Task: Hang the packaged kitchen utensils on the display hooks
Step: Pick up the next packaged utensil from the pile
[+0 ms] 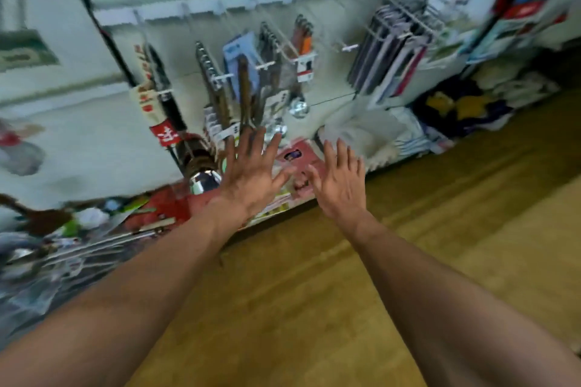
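Head view: left hand [251, 176] and right hand [341, 182] are hovering under display hooks [347, 48] — grip apart, empty
Utensils: packaged utensils [94, 245] are lying heaped lower left
Next: likely fetching one, threading its hole onto a hook

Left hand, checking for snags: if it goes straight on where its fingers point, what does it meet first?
Probably the lower ends of the hanging utensils just beyond the left hand; blur leaves depth unclear.
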`<state>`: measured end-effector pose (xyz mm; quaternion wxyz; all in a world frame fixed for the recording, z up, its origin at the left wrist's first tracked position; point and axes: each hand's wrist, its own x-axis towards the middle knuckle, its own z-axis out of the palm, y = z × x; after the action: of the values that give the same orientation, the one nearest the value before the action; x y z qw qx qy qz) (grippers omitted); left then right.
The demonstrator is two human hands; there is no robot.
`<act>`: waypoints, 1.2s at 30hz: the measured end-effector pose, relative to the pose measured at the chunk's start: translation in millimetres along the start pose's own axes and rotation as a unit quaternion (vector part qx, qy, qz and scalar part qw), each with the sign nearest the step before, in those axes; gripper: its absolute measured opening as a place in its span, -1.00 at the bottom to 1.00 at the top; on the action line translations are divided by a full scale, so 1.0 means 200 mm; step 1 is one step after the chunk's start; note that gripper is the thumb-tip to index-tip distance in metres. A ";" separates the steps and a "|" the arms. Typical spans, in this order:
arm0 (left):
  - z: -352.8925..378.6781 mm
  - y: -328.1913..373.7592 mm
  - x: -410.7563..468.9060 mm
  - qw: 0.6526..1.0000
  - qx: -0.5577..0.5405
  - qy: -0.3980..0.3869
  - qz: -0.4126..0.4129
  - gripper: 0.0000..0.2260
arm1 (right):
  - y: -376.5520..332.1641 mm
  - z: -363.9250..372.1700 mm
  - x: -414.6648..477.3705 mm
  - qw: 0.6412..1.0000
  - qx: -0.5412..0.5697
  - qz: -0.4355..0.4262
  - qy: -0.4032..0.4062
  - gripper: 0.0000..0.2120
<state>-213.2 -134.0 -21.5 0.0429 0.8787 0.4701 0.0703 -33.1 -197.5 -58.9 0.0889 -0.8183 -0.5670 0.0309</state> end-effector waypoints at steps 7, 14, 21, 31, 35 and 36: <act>0.07 0.13 0.50 0.999 -0.030 -0.020 0.036 -0.30 | 0.22 -0.02 0.38 0.999 -0.014 0.029 0.000 -0.33; 0.20 0.08 1.03 0.996 -0.078 0.004 0.049 -0.33 | 0.20 0.08 0.89 0.999 0.003 0.042 0.005 -0.33; 0.34 0.13 1.32 0.947 -0.272 -0.042 -0.168 -0.52 | 0.18 0.24 1.25 0.943 0.279 0.150 -0.097 -0.50; 0.55 0.21 1.64 0.798 -0.460 0.123 -0.370 -0.55 | 0.23 0.45 1.68 0.824 0.522 0.153 -0.157 -0.30; 0.55 0.19 1.62 0.836 -0.381 0.143 -0.369 -0.77 | 0.23 0.44 1.71 0.913 0.363 0.051 -0.181 -0.65; 0.54 0.19 1.60 0.840 -0.374 0.146 -0.366 -0.79 | 0.24 0.44 1.70 0.916 0.355 0.045 -0.182 -0.70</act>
<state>10.9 110.6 -95.6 0.3215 0.5392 0.6967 0.3471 117.8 112.7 -137.3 0.2668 -0.7379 -0.4878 0.3827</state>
